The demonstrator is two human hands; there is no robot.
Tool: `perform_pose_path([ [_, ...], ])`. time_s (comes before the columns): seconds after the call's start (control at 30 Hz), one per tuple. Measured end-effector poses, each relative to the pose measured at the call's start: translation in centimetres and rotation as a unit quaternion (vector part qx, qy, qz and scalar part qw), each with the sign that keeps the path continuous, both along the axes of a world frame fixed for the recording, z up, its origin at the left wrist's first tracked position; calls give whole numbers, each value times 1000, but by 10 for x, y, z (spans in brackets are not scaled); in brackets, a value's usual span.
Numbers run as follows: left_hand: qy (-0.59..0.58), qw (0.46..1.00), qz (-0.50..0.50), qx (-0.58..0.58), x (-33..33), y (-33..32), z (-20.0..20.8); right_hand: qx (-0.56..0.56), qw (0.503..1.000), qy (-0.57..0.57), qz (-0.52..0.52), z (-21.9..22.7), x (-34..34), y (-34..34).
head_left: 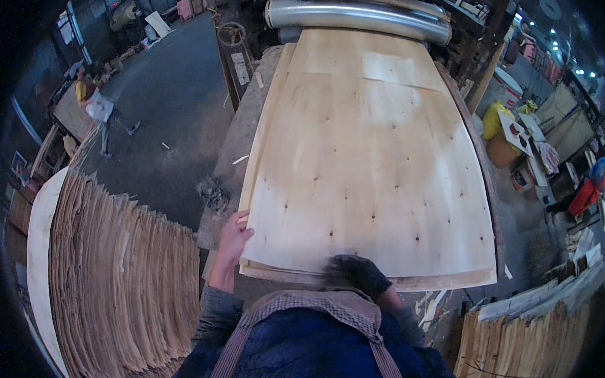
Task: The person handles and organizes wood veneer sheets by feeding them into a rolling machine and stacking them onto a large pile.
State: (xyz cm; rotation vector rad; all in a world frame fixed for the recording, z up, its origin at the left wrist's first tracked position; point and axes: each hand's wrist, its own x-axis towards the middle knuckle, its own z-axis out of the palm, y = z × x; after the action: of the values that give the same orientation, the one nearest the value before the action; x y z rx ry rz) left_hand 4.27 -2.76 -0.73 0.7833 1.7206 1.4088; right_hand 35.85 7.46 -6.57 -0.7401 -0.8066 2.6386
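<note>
- As the head view shows, the bare left hand [231, 243] holds the left edge of the wood sheets [371, 165] near the close corner.
- The right hand [359, 271], in a dark glove, is blurred at their near edge; whether it grips, I cannot tell.
- The sheets lie layered on the desk [240, 142], reaching up to a shiny metal roller [357, 19].
- A left stack [123, 276] and a right stack [511, 357] stand either side; a person [99, 107] is on the floor [176, 150] far left.

Head-height fisheye view, down and forward over nearby wood sheets [367, 171].
</note>
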Motion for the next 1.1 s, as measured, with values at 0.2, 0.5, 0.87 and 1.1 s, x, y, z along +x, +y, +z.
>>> perform_pose_path([
  [0.2,-140,986,20,91,-10,-6,44,215,936,-279,23,-1,55,-16],
  [0.5,-89,988,76,99,-33,-14,12,284,920,-234,-137,-24,80,18],
  [0.87,423,881,48,-208,25,-12,-81,2,969,-24,-246,-7,-23,213],
  [1.1,266,947,82,-158,8,-15,-85,1,969,92,-227,-39,-49,191],
])
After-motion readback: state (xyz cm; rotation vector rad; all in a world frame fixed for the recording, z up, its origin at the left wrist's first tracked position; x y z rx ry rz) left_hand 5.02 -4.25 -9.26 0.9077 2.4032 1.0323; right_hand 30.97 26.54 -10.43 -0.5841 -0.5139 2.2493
